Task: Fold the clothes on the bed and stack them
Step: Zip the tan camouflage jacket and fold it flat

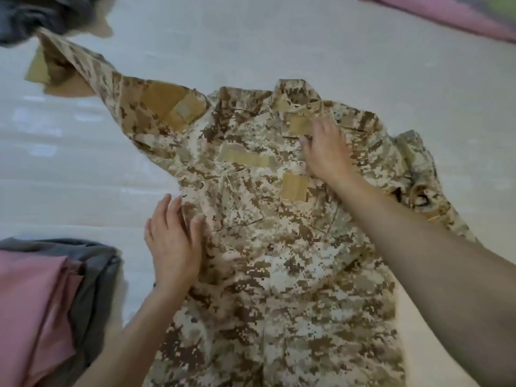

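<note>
camouflage jacket (279, 247) flat under both palms

We seem to be in a home bedroom: a white-sheeted bed (279, 46) fills our view, with folded pink and grey clothes (53, 297) stacked at eight o'clock and pink fabric (446, 15) at one o'clock.

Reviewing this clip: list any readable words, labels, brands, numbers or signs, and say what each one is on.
None can be read.
Camouflage jacket: its tan patches are blank strips, with no lettering visible.
Right sleeve: dark curved marks that might be print or just pattern; too blurred to tell.
Pink and grey folded clothes: no tag or print shows.
Both hands, left and right, lie flat on the jacket and may cover something.
</note>
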`<state>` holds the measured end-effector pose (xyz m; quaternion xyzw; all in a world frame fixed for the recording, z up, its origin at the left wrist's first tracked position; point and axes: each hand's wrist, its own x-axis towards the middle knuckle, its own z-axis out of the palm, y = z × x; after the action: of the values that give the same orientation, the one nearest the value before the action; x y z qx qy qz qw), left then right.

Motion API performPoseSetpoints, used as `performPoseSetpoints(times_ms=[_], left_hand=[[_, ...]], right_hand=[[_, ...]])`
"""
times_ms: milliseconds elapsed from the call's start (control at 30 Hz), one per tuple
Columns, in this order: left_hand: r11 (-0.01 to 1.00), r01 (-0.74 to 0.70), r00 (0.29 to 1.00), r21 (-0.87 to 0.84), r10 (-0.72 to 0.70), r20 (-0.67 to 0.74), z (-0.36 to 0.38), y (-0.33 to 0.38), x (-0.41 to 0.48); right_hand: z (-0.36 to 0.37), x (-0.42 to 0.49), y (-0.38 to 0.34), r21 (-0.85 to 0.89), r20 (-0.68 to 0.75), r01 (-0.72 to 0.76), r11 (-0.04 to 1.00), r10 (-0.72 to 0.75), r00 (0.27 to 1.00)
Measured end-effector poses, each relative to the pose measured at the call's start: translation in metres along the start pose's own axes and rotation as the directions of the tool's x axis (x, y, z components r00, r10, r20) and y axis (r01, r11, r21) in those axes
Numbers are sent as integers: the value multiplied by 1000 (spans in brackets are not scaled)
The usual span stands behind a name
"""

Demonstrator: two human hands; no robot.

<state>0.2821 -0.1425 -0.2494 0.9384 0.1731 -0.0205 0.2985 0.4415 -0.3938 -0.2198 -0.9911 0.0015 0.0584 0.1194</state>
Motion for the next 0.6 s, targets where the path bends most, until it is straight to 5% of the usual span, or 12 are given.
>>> performPoseSetpoints(times_ms=[133,333,467,600], left_hand=[[998,-4,1000,61,3,21,-10,-33,20],[887,263,916,-379,-107,386,-26,-59,23],[822,305,908,-480,-100,407,-17,-79,21],[831,307,920,-464,-135,367,-14,-79,23]], right_hand=[[-6,76,2,-162,168,99,982,-71,983],[-16,120,4,-13,389,92,996,-80,918],[-26,130,11,148,116,112,983,-130,985],[-1,129,14,-54,149,127,990,-118,982]])
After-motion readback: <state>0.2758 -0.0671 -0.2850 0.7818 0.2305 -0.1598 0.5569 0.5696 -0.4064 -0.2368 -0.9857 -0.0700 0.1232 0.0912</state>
